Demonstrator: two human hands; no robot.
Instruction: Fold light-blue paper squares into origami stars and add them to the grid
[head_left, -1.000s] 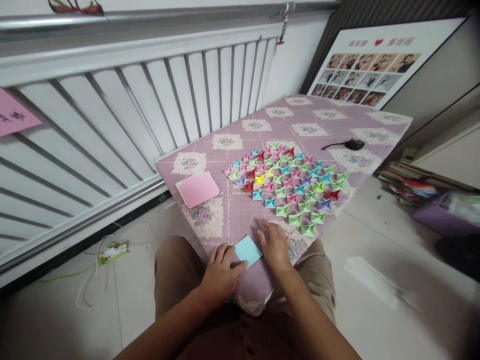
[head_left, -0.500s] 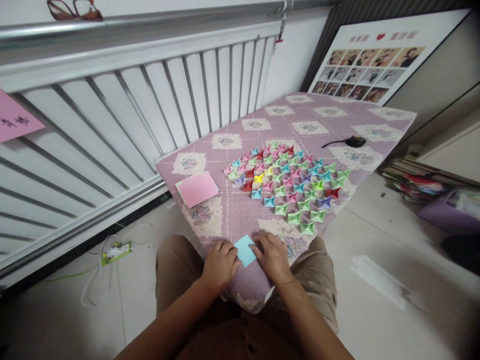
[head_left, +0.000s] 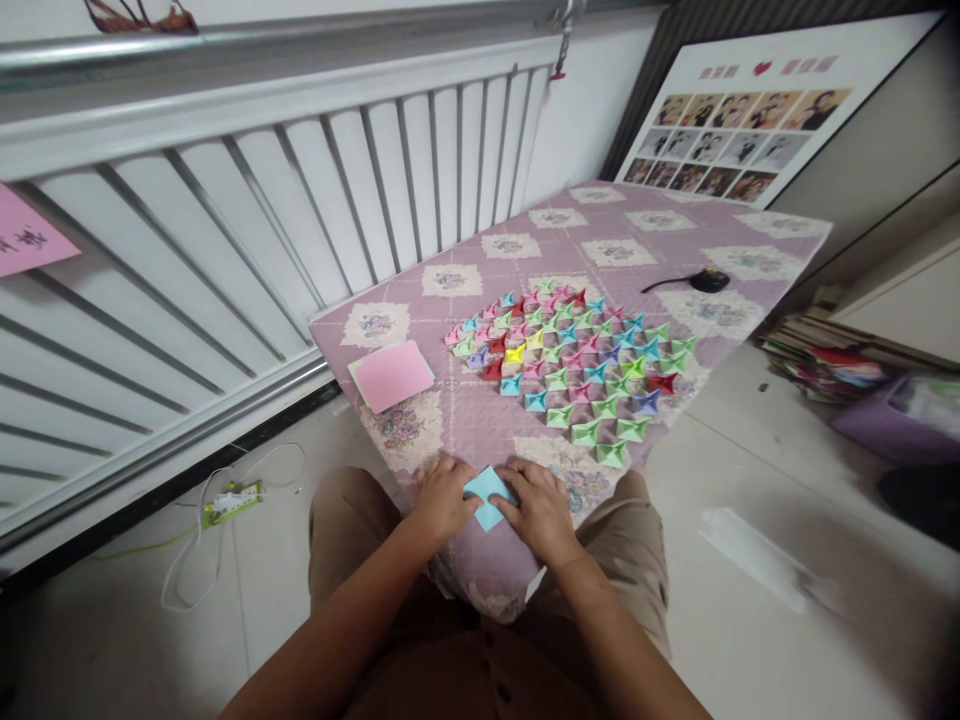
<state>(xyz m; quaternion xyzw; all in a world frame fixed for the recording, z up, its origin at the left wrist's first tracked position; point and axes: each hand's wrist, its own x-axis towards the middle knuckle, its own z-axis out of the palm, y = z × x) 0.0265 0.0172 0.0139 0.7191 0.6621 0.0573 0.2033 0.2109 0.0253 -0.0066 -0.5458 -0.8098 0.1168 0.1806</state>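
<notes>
A small light blue square of paper (head_left: 488, 484) lies turned like a diamond near the table's front corner. Its left corner is held by my left hand (head_left: 444, 500), thumb on top and fingers bent at the edge. On the opposite side my right hand (head_left: 537, 508) grips the right corner, its thumb resting on the paper. The undersides of the fingers are hidden. Beyond my hands stand rows of small folded paper pieces (head_left: 556, 380) in green, blue, pink, red, yellow and purple. To the left sits a stack of paper sheets (head_left: 392, 376), pink on top.
A patterned purple cloth covers the table (head_left: 472, 420). A black object with a cable (head_left: 709, 281) lies towards the far right. A white radiator (head_left: 300, 215) runs along the left side. On the floor are a power strip (head_left: 231, 504) and a purple container (head_left: 885, 430).
Both thumbs have moved inward onto the light blue paper. My left hand's fingers have shifted up along its edge, and the view has moved slightly.
</notes>
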